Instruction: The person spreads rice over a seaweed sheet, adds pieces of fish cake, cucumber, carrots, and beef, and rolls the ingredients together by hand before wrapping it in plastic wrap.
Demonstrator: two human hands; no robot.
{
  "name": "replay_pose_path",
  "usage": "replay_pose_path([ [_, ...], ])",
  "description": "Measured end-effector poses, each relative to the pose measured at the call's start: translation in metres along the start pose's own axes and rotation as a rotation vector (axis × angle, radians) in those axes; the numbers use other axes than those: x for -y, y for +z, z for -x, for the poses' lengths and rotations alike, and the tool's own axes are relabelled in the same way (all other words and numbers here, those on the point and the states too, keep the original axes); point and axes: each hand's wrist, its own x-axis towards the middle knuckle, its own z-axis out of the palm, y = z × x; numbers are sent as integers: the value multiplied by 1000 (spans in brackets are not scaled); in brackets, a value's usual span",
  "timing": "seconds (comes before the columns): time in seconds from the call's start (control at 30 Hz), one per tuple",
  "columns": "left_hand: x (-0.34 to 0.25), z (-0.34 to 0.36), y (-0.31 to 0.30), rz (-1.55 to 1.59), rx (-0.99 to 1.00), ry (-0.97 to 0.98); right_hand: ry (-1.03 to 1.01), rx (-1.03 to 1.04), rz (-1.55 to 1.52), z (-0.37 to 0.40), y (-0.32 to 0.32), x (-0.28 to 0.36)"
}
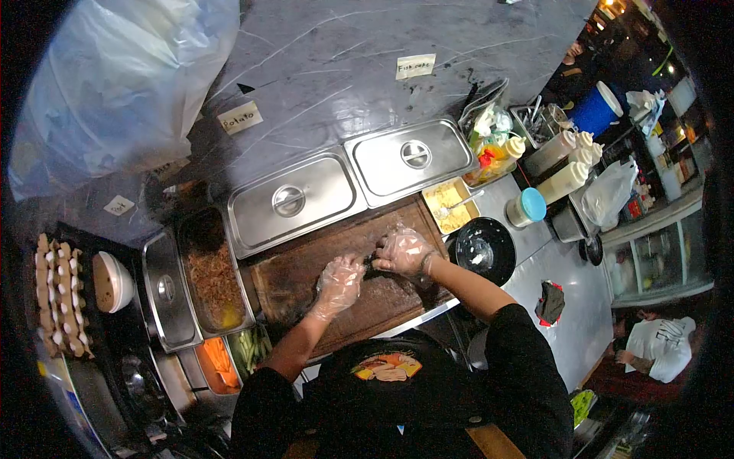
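My left hand [340, 281] and my right hand [402, 249], both in clear plastic gloves, are close together over a brown wooden cutting board [294, 279]. The fingers of both hands are curled downward and look closed. A small dark thing [370, 269] shows in the gap between them, mostly covered by my right hand, and I cannot make out its kind. Just right of the board is a tray of yellow shredded food [451, 205] with a spoon in it. A black bowl [483, 251] stands near my right forearm.
Two lidded steel pans [306, 222] line the board's far edge. To the left are a pan of brown shredded food [208, 264], carrot sticks [218, 366], green strips [249, 350] and egg trays [61, 298]. Squeeze bottles [564, 180] and a blue-lidded jar [526, 208] stand at right.
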Motion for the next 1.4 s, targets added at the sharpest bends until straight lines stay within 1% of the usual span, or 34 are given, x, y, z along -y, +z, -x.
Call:
replay_pose_path([
  [0.07, -13, -6, -4, -37, 197, -62, -61, -176, 97, -4, 0, -3],
  [0.1, -15, -9, -11, -37, 245, -45, 7, -195, 88, -9, 7, -5],
  [0.13, -16, -12, -11, -38, 243, -42, 9, -197, 91, -12, 9, -7],
  [0.2, -16, -16, -6, -160, 264, -32, 180, -47, 35, -17, 1, -4],
  [0.23, -13, -17, -2, -160, 261, -30, 167, 12, 41, -16, -3, -3],
  [0.27, -8, -18, 0, -173, 256, -1, 167, 11, 44, -14, -2, -1],
  [0.33, -2, -18, 5, -185, 248, 24, -18, -121, 159, -4, 7, 8],
  [0.37, -1, -21, 3, -164, 280, 9, -94, -167, 149, -5, 14, 9],
  [0.43, 3, -18, 6, -143, 313, -1, -58, -137, 156, -2, 27, 7],
  [0.5, 11, -9, 13, -202, 145, 122, -27, -107, 163, 0, 29, 8],
  [0.53, 13, -5, 18, -203, 148, 124, -37, -128, 172, 0, 32, 6],
  [0.6, 6, -8, 1, -191, 278, 78, -44, -154, 182, 2, 32, 3],
  [0.63, 4, -6, -3, -191, 280, 79, -54, -132, 189, 3, 33, 2],
  [0.7, 1, -1, -7, -236, 351, 69, -63, -111, 195, 7, 34, 3],
  [0.77, 0, 5, -11, -241, 345, 84, -43, -82, 171, 11, 35, 7],
  [0.93, -9, 21, -18, -265, 370, 119, -66, -110, 146, 31, 33, 24],
  [1.0, -17, 28, -26, -229, 395, 77, -64, -104, 167, 36, 30, 29],
  [1.03, -19, 30, -26, -191, 431, 41, -42, -54, 114, 37, 30, 31],
  [1.07, -21, 32, -30, -192, 432, 43, -20, -4, 61, 38, 30, 32],
  [1.1, -23, 33, -35, -162, 393, 28, -17, -5, 60, 38, 31, 31],
  [1.13, -24, 34, -38, -132, 355, 14, -38, -67, 81, 37, 32, 29],
  [1.17, -23, 36, -35, -132, 357, 17, -60, -129, 102, 35, 29, 29],
  [1.23, -16, 41, -25, -76, 103, 178, -26, -131, 77, 35, 24, 27],
  [1.33, -12, 51, -13, -148, 129, 201, 22, -181, 55, 32, 28, 29],
  [1.4, -7, 51, -9, -97, 121, 184, 143, -148, -47, 29, 26, 32],
])
